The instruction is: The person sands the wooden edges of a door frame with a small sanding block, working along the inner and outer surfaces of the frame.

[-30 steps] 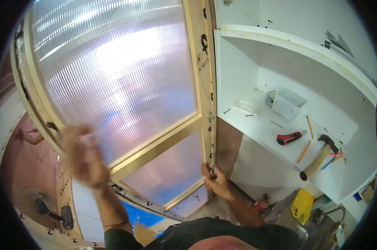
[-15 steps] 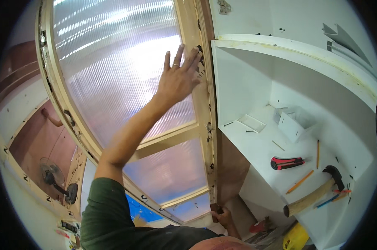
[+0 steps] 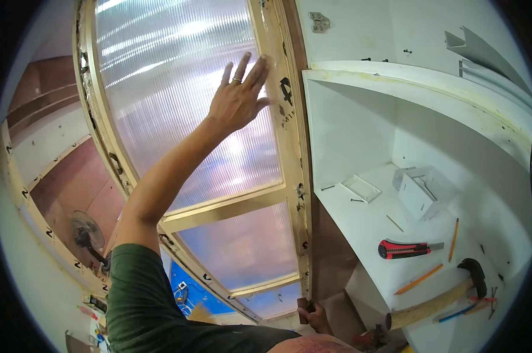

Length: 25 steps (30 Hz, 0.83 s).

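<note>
My left hand, a ring on one finger, lies with spread fingers near the right side of the translucent ribbed panel. The panel is set in a pale wooden door frame with dark marks along its edges. Low down by the frame's right edge, my right hand is closed around a small brown block; the far side of the block is hidden. The block is beside the frame's edge; whether it touches cannot be told.
To the right, a white cabinet shelf bears a utility knife, a hammer, pencils, a clear box and a small white frame. A fan stands at left. A hinge is on the upper panel.
My left hand has shifted slightly left, away from the frame's right stile, onto the panel. The view has tilted a little. My right hand still holds the brown block.
</note>
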{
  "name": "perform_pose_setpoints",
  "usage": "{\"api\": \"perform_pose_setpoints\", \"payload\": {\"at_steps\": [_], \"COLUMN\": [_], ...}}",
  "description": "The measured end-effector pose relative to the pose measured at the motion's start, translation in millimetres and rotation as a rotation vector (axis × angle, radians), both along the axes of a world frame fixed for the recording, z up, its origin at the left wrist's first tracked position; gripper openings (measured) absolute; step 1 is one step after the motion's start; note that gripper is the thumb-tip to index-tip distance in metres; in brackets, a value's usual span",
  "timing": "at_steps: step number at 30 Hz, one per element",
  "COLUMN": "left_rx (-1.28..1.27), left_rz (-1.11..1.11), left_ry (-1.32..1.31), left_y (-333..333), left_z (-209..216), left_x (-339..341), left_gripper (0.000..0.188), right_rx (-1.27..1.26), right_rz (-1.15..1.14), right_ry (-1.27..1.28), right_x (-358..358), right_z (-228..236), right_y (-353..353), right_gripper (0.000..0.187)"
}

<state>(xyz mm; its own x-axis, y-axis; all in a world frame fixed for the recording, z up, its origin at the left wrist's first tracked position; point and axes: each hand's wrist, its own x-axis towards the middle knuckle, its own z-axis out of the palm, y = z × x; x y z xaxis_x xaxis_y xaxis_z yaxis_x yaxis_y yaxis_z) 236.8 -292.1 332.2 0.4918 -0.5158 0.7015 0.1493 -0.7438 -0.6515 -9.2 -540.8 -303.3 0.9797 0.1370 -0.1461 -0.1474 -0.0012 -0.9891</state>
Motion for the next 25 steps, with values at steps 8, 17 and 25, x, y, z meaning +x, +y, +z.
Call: {"api": "perform_pose_setpoints", "payload": {"at_steps": [8,17,25], "left_rx": [0.086,0.036,-0.101], "left_rz": [-0.009,0.078,-0.655], "left_ry": [-0.104,0.173,0.704], "left_y": [4.7,-29.2,-25.8], "left_z": [60.9,-37.0,-178.2], "left_x": [13.1,-7.0,-19.0], "left_gripper": [0.078,0.079,0.064], "right_rx": [-0.018,-0.054,-0.097], "right_rz": [0.065,0.059,0.081], "right_ry": [-0.006,-0.120,-0.056], "right_x": [1.1,0.8,-7.8], "right_z": [-12.6,-27.1,-25.3], "right_y": [-5.7,-1.5,-17.1], "right_gripper": [0.045,0.048,0.046]}}
